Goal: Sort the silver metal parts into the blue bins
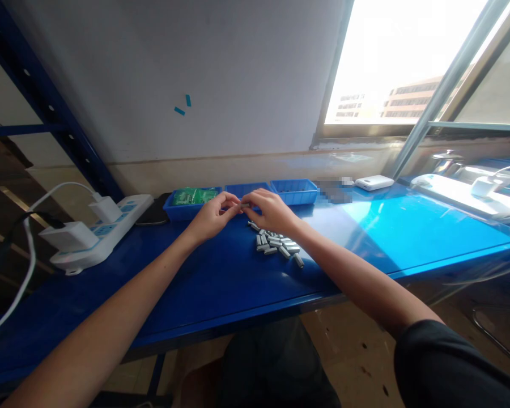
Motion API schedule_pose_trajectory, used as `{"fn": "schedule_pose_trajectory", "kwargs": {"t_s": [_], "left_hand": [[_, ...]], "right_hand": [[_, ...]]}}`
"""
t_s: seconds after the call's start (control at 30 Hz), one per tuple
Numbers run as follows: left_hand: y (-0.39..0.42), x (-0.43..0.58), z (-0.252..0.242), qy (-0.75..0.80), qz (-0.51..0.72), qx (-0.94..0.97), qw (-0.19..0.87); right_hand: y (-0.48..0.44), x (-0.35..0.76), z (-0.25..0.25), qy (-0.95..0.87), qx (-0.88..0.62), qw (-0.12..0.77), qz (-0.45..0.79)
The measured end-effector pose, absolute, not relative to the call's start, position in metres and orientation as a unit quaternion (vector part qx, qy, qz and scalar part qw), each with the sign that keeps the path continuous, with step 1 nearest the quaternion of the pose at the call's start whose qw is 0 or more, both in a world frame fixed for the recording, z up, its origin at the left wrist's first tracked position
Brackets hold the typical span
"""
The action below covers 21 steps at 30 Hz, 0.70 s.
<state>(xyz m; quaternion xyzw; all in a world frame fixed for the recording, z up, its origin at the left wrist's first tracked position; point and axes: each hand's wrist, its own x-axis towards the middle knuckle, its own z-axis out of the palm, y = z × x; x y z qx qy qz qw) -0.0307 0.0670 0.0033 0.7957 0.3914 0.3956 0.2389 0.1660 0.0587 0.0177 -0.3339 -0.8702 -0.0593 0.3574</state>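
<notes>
My left hand (pixel 212 216) and my right hand (pixel 272 211) meet over the table in front of the blue bins, fingertips pinched together. Between the fingertips is a small greyish piece (pixel 245 205), mostly covered, so its kind is unclear. Below and beside my right hand lies a loose pile of short grey metal spacers (pixel 274 242), some partly hidden by the hand. Just behind my left hand stands a blue bin (pixel 182 212) holding green packets (pixel 193 196). A middle blue bin (pixel 238 188) is partly hidden by my hands.
A right-hand blue bin (pixel 300 195) has small dark items inside. At the left, a white power strip (pixel 106 232) carries plugs and cables beside a black flat object (pixel 153 211). A white box-like device (pixel 374 182) sits on the blue table (pixel 187 300) near the window.
</notes>
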Motion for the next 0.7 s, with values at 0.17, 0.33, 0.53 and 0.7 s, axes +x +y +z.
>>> {"fn": "schedule_pose_trajectory", "kwargs": {"t_s": [0.17, 0.33, 0.53, 0.7], "left_hand": [[0.071, -0.021, -0.009, 0.417, 0.269, 0.863, 0.094], [0.072, -0.013, -0.017, 0.431, 0.175, 0.885, 0.005], [0.073, -0.02, -0.012, 0.463, 0.296, 0.818, 0.168], [0.07, -0.019, -0.005, 0.432, 0.371, 0.762, 0.308]], "right_hand": [[0.082, 0.18, 0.029, -0.764, -0.515, 0.358, -0.15], [0.077, 0.185, 0.015, -0.824, -0.492, 0.275, -0.065], [0.06, 0.172, 0.006, -0.893, -0.388, 0.227, 0.002], [0.057, 0.173, 0.019, -0.878, -0.378, 0.287, -0.058]]}}
